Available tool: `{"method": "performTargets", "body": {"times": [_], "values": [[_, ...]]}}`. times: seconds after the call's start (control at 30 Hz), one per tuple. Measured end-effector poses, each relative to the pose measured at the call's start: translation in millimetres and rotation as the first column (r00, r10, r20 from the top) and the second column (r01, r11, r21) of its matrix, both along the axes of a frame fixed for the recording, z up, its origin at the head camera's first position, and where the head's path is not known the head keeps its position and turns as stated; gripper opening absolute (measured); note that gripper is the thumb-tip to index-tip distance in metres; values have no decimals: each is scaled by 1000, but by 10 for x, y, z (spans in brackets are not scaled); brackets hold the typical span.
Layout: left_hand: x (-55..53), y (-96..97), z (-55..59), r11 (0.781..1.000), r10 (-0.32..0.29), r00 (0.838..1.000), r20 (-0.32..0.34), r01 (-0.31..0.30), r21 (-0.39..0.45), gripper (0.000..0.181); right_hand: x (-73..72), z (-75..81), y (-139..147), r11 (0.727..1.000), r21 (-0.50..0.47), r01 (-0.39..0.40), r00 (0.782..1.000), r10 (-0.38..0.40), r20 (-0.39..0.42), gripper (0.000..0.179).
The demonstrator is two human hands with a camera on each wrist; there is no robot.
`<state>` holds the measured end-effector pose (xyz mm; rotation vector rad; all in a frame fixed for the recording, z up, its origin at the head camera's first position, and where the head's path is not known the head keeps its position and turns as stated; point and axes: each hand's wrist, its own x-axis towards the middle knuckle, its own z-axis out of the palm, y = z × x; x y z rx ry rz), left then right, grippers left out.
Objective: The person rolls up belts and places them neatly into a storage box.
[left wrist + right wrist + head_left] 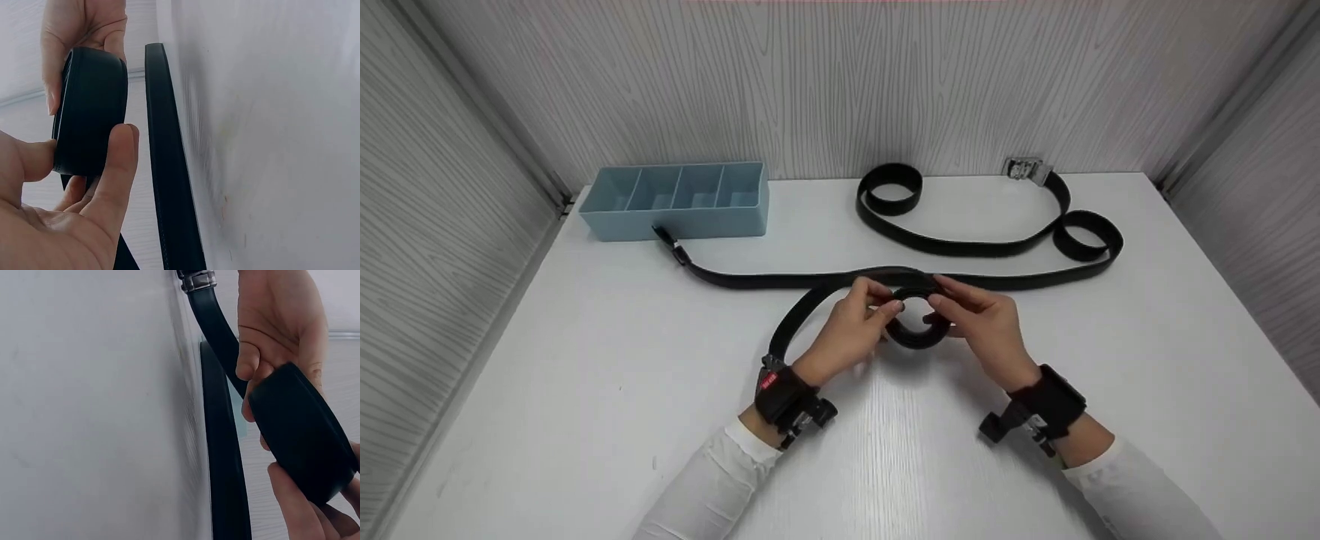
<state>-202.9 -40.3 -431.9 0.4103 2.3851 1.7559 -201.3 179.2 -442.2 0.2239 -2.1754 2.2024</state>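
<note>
Both hands hold a rolled black belt above the middle of the table. My left hand pinches the roll's left side between thumb and fingers. On the opposite side my right hand grips it the same way. In the left wrist view the roll shows its broad outer face between both hands. From the roll, the loose strap curves left behind the left hand to a metal buckle, seen in the right wrist view. Fingers hide part of the coil.
A second black belt lies behind the hands, ending in a coil at right. Farther back, a third belt has a coil and a silver buckle. A blue four-section box stands back left, before the wall.
</note>
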Motion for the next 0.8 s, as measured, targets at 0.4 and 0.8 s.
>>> {"method": "performTargets", "body": {"times": [0.4, 0.8], "values": [[5, -17, 6, 993, -24, 985, -169, 3, -119, 22, 13, 1, 29, 995, 21, -99, 994, 98, 38, 41], [-2, -1, -3, 998, 10, 998, -62, -13, -58, 24, 12, 7, -4, 999, -31, -39, 999, 40, 34, 39]]}}
